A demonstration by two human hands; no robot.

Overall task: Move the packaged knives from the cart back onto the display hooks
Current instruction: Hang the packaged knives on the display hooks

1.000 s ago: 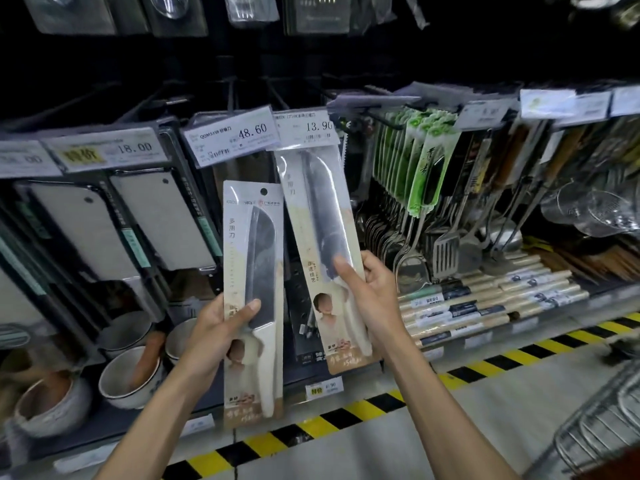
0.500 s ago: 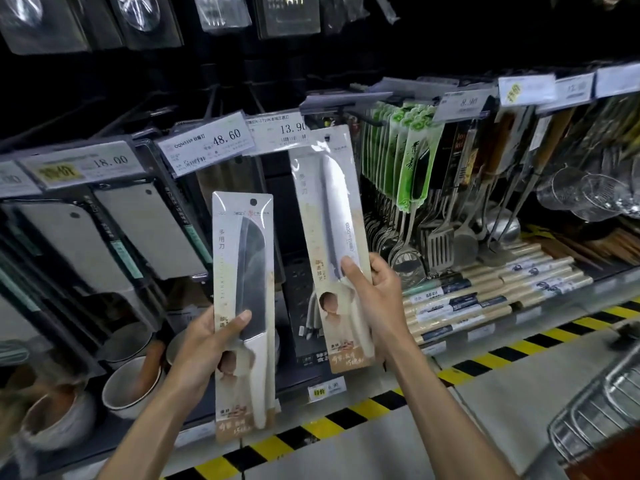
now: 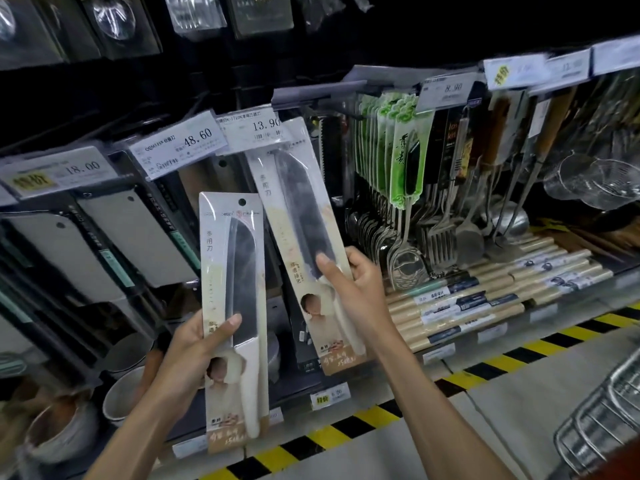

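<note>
At the display rack, both hands are raised, each holding one packaged knife. The left hand (image 3: 197, 355) grips the lower half of the left knife pack (image 3: 235, 271), with the thumb across the front over the heel of the blade and the fingers behind the card. This pack stands nearly upright, its hang hole free and well below the 48.60 price tag (image 3: 180, 147). The right hand (image 3: 356, 289) grips the right knife pack (image 3: 298, 202) from its right edge, thumb pressed on the front near the base of the blade. This pack leans with its top to the left, and the top reaches the right end of the 13.90 price tag (image 3: 256, 131). Whether its hole sits on a hook cannot be determined. The two packs are just beside each other. Packaged cleavers (image 3: 135, 237) hang at left and green-carded spoons (image 3: 405, 157) at right, with rolling pins (image 3: 485, 299) on the shelf beneath. A wire cart (image 3: 602, 420) shows at the lower right corner. A yellow-black floor stripe (image 3: 381, 415) runs along the shelf base.
</note>
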